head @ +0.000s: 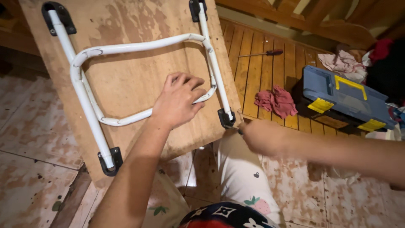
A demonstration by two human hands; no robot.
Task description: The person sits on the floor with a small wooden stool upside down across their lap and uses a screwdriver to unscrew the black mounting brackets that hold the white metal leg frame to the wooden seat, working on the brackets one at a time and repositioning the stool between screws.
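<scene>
Over a stained tile floor [29, 139], a board [126, 80] lay across the person's lap. The left hand [177, 101] gripped its white frame [84, 90]. The blurred right hand [261, 137] sat at the board's corner bracket [225, 118], grip unclear.

Under the left hand [179, 101], a glossy white-painted metal tube frame [126, 48] on a matt, stained wooden board [135, 80]; black plastic brackets [110, 160]; beyond the right hand [261, 137], crumpled red cloth [276, 100]; smooth blue plastic toolbox [344, 101].
</scene>
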